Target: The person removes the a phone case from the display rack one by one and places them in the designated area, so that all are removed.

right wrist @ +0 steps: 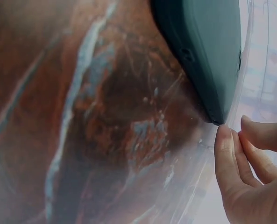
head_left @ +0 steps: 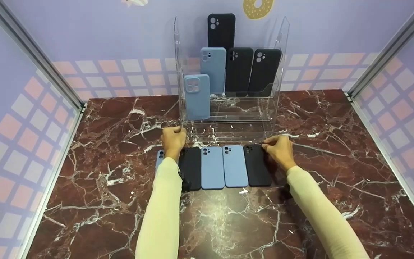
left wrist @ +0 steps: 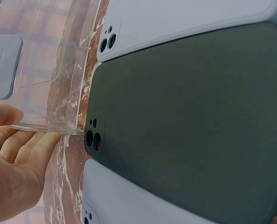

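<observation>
A clear acrylic display stand (head_left: 228,117) rises in tiers at the back of the table. My left hand (head_left: 173,141) grips its front left side panel, thumb above and fingers beneath in the left wrist view (left wrist: 21,163). At the front right corner, my right hand (head_left: 280,151) pinches the stand's edge; in the right wrist view its fingertips (right wrist: 223,140) lie right at a black phone case's corner (right wrist: 208,60). In front of the stand lies a row of phone cases: a black one (head_left: 259,167), blue ones (head_left: 235,167) and another black one (head_left: 191,169). My left wrist partly hides the leftmost blue case (head_left: 159,158).
On the stand's tiers lean a blue case (head_left: 198,102) low at left, another blue case (head_left: 212,68), two black cases (head_left: 239,72) in the middle tier, and a black case (head_left: 221,30) on top. Patterned walls (head_left: 13,126) enclose the marble-look table (head_left: 102,216).
</observation>
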The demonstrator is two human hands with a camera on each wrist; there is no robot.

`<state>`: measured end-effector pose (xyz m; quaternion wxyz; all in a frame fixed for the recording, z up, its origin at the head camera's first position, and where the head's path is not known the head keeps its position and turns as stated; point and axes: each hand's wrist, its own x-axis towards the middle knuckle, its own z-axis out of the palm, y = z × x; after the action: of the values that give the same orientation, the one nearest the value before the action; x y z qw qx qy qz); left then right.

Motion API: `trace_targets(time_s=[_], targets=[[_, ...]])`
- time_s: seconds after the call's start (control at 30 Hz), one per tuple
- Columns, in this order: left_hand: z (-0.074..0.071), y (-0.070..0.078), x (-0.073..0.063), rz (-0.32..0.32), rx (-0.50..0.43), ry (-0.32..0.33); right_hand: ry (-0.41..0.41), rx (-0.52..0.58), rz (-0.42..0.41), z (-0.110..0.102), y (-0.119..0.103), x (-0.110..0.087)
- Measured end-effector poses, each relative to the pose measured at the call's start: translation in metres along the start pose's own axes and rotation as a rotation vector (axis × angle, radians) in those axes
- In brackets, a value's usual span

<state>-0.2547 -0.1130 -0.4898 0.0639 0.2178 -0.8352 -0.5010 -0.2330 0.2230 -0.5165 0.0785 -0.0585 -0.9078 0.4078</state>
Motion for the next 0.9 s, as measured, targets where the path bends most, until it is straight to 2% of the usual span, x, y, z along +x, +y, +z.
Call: trace_targets(time_s=[0.23, 0.53, 0.73, 0.9], targets=[[0.000, -0.001, 0.001, 0.004, 0.003, 0.002, -0.005, -0.019, -0.040, 0.000, -0.013, -0.002], [0.000, 0.000, -0.001, 0.007, -0.013, 0.008, -0.009, -0.007, -0.144, 0.004, -0.044, -0.001], [0.001, 0.000, 0.000, -0.001, -0.010, 0.000, -0.047, -0.018, -0.157, 0.004, -0.073, 0.003], [0.001, -0.001, 0.000, -0.007, -0.016, -0.005, -0.080, -0.005, -0.189, 0.004, -0.106, 0.008]])
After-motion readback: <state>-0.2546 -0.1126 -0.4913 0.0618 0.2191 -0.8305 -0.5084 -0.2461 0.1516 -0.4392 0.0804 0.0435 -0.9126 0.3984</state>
